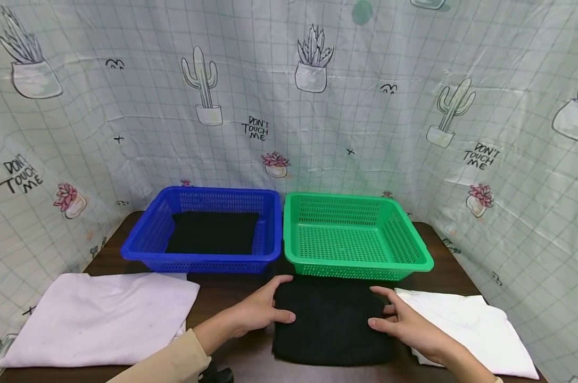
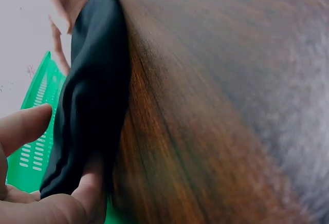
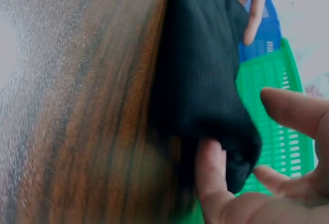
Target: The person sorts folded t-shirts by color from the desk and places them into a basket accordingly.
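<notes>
A folded black cloth (image 1: 332, 324) lies flat on the table in front of the green basket. At its left edge is my left hand (image 1: 257, 308), thumb and fingers spread apart. In the left wrist view a finger (image 2: 92, 180) reaches in at the cloth's lower edge, with the thumb standing off it. My right hand (image 1: 409, 324) is at the cloth's right edge, spread in the same way. In the right wrist view one finger (image 3: 209, 167) touches the underside of the fold, and the thumb is clear of the fabric. The cloth partly hides some fingertips.
A blue basket (image 1: 200, 260) at the back left holds another folded black cloth (image 1: 214, 232). Beside it stands the green basket (image 1: 358, 270), its perforated floor showing. A pale pinkish cloth (image 1: 107, 316) lies on the left, a white cloth (image 1: 471, 332) on the right. A printed curtain surrounds the dark table (image 1: 212, 298).
</notes>
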Tool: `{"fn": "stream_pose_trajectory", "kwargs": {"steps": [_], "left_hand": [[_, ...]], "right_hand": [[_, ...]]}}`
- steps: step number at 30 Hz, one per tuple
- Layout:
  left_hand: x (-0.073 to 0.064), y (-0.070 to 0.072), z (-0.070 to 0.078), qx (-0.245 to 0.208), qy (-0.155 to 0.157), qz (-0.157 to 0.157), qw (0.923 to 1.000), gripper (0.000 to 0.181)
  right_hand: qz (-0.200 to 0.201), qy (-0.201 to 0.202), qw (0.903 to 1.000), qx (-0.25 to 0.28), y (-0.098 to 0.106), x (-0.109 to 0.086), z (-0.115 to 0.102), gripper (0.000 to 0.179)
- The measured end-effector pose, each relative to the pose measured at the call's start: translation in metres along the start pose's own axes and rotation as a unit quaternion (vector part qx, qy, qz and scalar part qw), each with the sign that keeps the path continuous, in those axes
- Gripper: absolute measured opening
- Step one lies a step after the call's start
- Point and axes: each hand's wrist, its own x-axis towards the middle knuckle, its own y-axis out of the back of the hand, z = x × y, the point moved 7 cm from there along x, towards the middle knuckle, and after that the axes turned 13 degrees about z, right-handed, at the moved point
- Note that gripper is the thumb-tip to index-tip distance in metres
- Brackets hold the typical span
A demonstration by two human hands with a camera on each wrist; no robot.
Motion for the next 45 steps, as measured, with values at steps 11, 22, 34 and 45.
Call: {"fn": "stream_pose_trajectory", "kwargs": {"steps": [11,22,34,45], "left_hand": [[0.004,0.002,0.001,-0.009,-0.007,-0.003,0.9999,0.091],[0.002,0.008,-0.005,-0.022,0.003,0.025,0.9994,0.085],[-0.016,0.029,0.002,-0.035,0.007,0.042,0.9985,0.086],[-0.045,0.08,0.017,-0.055,-0.001,0.023,0.9982,0.085]], "right_hand": [[-0.027,0.016,0.9987,0.039,-0.028,0.011,-0.011,0.088],[-0.05,0.031,0.9864,0.154,-0.048,0.017,-0.027,0.09],[-0.049,0.053,0.9836,0.165,-0.064,0.009,-0.048,0.083],[-0.068,0.067,0.974,0.205,-0.093,0.002,-0.088,0.081]]}}
